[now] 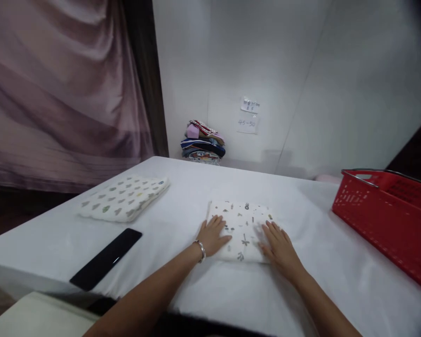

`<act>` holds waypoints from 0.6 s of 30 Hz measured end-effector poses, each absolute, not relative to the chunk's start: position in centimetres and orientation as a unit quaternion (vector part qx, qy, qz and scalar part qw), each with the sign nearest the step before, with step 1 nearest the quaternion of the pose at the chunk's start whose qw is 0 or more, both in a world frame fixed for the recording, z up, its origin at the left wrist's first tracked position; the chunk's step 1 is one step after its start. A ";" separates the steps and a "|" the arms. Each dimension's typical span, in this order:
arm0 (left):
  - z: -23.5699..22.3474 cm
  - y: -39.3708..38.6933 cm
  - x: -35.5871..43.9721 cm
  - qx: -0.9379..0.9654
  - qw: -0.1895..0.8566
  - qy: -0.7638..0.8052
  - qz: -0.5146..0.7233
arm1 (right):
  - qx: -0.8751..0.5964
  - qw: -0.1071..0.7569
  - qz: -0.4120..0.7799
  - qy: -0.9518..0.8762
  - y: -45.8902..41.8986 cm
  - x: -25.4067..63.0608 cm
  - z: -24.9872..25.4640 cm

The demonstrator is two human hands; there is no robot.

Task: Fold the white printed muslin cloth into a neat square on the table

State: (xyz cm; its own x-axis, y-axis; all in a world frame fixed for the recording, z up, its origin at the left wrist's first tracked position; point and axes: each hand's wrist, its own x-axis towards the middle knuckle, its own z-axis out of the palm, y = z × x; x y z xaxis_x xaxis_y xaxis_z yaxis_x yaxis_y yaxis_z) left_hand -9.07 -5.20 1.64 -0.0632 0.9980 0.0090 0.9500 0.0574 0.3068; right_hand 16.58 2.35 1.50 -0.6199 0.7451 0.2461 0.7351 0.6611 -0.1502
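A folded white cloth (243, 224) with small grey and dark prints lies flat on the white-covered table (192, 187). My left hand (212, 235) rests on its left edge, fingers stretched out, with a silver bracelet on the wrist. On the cloth's right side lies my right hand (280, 246), palm down, fingers spread. Neither hand grips anything. Farther left is another folded white cloth (126, 199), patterned with grey shapes.
A long black flat object (106, 259) lies at the table's front left. The red plastic basket (389, 220) stands at the right. Folded fabrics (203, 142) are stacked beyond the far edge, by the wall. A pinkish curtain (63, 93) hangs on the left.
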 end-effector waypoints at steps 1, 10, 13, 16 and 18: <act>1.4 -5.5 -9.1 0.673 0.106 0.722 0.124 | -0.422 0.110 0.024 -0.900 2.6 16.4 1.0; 1.3 -5.4 -9.5 0.646 0.129 0.729 0.186 | -0.432 0.078 -0.031 -0.898 4.4 15.1 1.3; 2.4 -3.7 -9.4 0.647 0.101 0.732 0.186 | -0.408 0.108 -0.038 -0.906 5.7 12.4 2.9; 3.4 -0.6 -9.4 0.663 0.076 0.727 0.160 | -0.407 0.113 -0.040 -0.906 8.0 9.6 3.3; 3.4 1.5 -9.8 0.653 0.069 0.742 0.131 | -0.425 0.086 -0.026 -0.901 9.8 8.5 2.7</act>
